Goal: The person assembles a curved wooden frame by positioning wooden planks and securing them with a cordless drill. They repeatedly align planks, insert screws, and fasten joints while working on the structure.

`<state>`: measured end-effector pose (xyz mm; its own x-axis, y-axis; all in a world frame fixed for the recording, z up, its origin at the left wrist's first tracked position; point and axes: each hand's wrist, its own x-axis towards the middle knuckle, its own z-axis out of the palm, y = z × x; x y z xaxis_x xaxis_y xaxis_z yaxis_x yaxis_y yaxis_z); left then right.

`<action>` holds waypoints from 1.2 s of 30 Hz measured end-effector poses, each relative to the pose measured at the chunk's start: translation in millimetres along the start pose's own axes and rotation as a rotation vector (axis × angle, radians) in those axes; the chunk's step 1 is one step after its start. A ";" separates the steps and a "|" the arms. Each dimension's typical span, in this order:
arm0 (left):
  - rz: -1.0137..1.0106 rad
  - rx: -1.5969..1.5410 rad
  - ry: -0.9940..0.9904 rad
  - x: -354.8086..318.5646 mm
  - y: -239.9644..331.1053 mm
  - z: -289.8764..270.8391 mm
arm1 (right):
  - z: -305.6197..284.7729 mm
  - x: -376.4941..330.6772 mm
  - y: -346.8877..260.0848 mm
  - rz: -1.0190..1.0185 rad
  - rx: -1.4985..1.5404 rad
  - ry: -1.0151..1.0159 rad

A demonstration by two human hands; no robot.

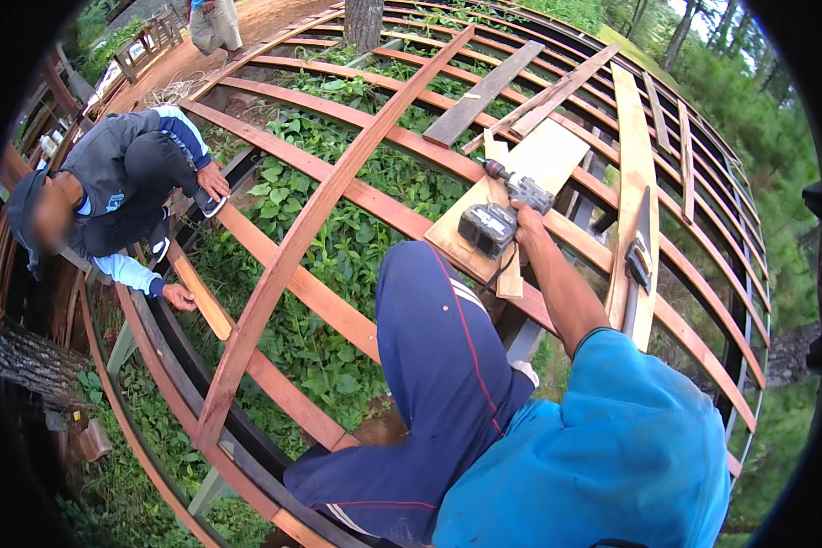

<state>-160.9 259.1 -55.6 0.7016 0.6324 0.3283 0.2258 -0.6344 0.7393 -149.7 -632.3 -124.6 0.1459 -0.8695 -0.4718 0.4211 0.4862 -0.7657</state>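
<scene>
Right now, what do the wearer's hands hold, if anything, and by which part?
The right hand holds a cordless drill by its handle; the left hand isn't visible.

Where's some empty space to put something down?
The wide pale board has bare room at its right end, beyond the cordless drill. Its middle is crowded: drill, right hand, narrow wooden strip. You might reach between the joists.

An outdoor building site among trees is shown by an open framework of long reddish-brown wooden slats [388, 210], below which leafy green plants [279, 187] are seen. Pale flat wooden planks [635, 137] are laid across it, a black-and-grey cordless drill [532, 194] is held over it, and bare reddish earth [274, 18] is visible beyond.
</scene>
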 end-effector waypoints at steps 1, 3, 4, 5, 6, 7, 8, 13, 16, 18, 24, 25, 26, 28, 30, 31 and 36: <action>-0.013 0.044 0.015 0.8 -2.7 -7.5 | -1.2 -6.3 -7.0 0.045 0.020 -0.038; -0.030 0.070 0.062 4.4 -5.8 -18.1 | -5.9 -24.3 -22.0 0.049 0.058 -0.074; 0.001 0.142 0.053 7.8 -5.6 -21.6 | -14.6 -37.2 -33.5 0.050 0.074 -0.121; 0.048 0.118 0.038 11.9 -4.0 -24.0 | -20.1 -51.0 -42.4 0.052 0.090 -0.171; 0.095 0.090 0.026 15.4 -0.6 -24.1 | -23.8 -64.4 -53.0 0.065 0.109 -0.206; 0.118 0.039 0.038 21.0 4.7 -20.0 | -31.9 -80.8 -65.4 0.068 0.126 -0.270; 0.139 -0.016 0.053 26.8 12.4 -11.9 | -37.7 -96.6 -77.9 0.098 0.162 -0.358; 0.249 -0.065 -0.082 40.0 86.1 54.8 | -56.7 -162.8 -131.2 -0.067 0.166 -0.539; 0.140 -0.213 -0.341 30.6 158.1 115.2 | -60.0 -186.5 -147.1 -0.095 0.167 -0.752; 0.222 -0.339 -0.461 7.9 210.3 152.4 | -65.3 -203.7 -146.7 -0.190 0.102 -0.633; 0.239 -0.559 -0.916 -77.3 360.2 231.8 | -71.4 -239.5 -139.3 -0.263 -0.060 -0.468; 0.242 -0.585 -1.005 -95.0 380.3 243.6 | -71.0 -242.8 -138.3 -0.253 -0.074 -0.432; 0.294 -0.620 -1.125 -113.8 398.9 255.0 | -70.8 -245.5 -138.4 -0.252 -0.099 -0.431; 0.440 -0.679 -1.319 -156.0 434.7 279.1 | -71.2 -247.7 -139.1 -0.240 -0.133 -0.448; 0.638 -0.599 -1.421 -199.1 468.0 302.4 | -73.2 -247.1 -138.4 -0.192 -0.151 -0.442; 0.773 -0.502 -1.469 -219.5 483.4 314.1 | -75.1 -246.4 -137.3 -0.162 -0.139 -0.447; 1.365 0.077 -1.477 -330.4 527.2 374.9 | -87.2 -246.2 -126.1 -0.055 -0.065 -0.402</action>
<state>-20.3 -450.9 5.3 0.3039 -0.9441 -0.1277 -0.8381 -0.3287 0.4355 -316.8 -472.0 50.0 0.4682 -0.8528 -0.2312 0.3827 0.4316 -0.8169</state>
